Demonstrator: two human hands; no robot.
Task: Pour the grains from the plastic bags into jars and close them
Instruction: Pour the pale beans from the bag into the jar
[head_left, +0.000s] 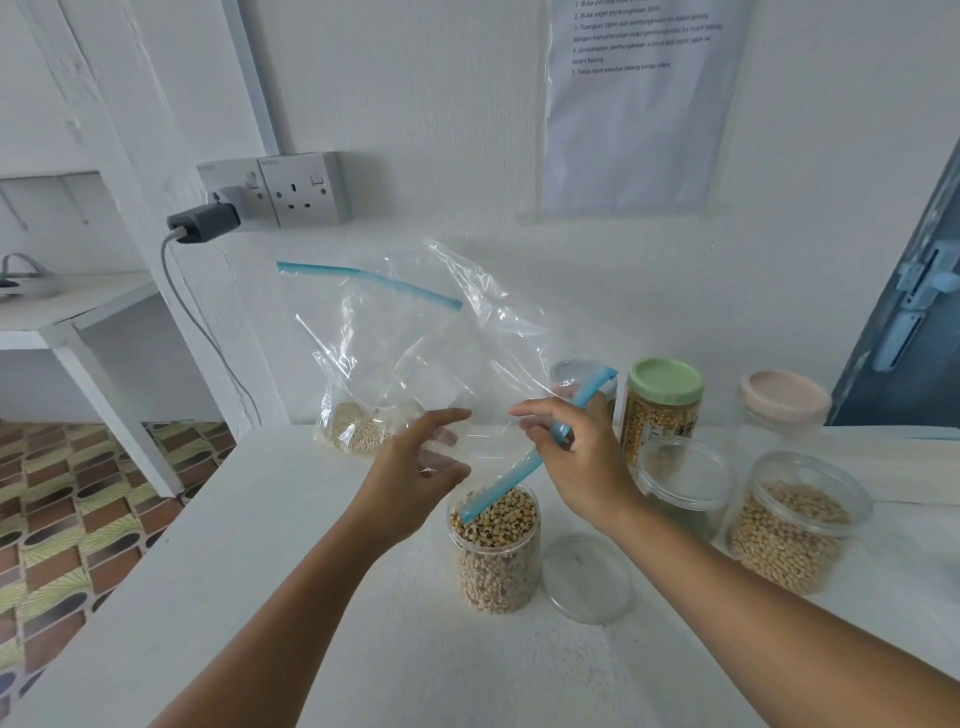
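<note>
A person stands at a white tabletop (270, 571) with both arms reaching forward. The right hand (582, 462) has its grip curled round the blue zip strip (524, 467) of a clear plastic bag (467, 353), which is held mouth down over an open jar (496, 551) near the middle of the tabletop. The bag's body billows up and away toward the wall, looking empty. The jar is filled almost to the rim with pale black-eyed beans, and the lower end of the zip strip sits just at its mouth. The left hand (421, 462) is beside the bag's left edge, fingers spread and relaxed, its grip wide; I cannot tell whether the fingertips touch the plastic.

A clear lid (587, 577) lies flat on the tabletop just right of the open jar. Further right stands a lidless jar of soybeans (795, 525), and between them, slightly farther back, another clear jar (685, 483). Behind these, near the wall, a tall jar with a green lid (662, 410) holds yellow kernels, and a jar with a pink lid (784, 400) stands at far right. At the far left of the tabletop a second bag (358, 358) with a blue zip top leans against the wall, a small heap of pale grain at its bottom.

On the wall are a double socket (306, 189) with a grey charger (202, 223) plugged in, and a printed sheet (639, 104).
</note>
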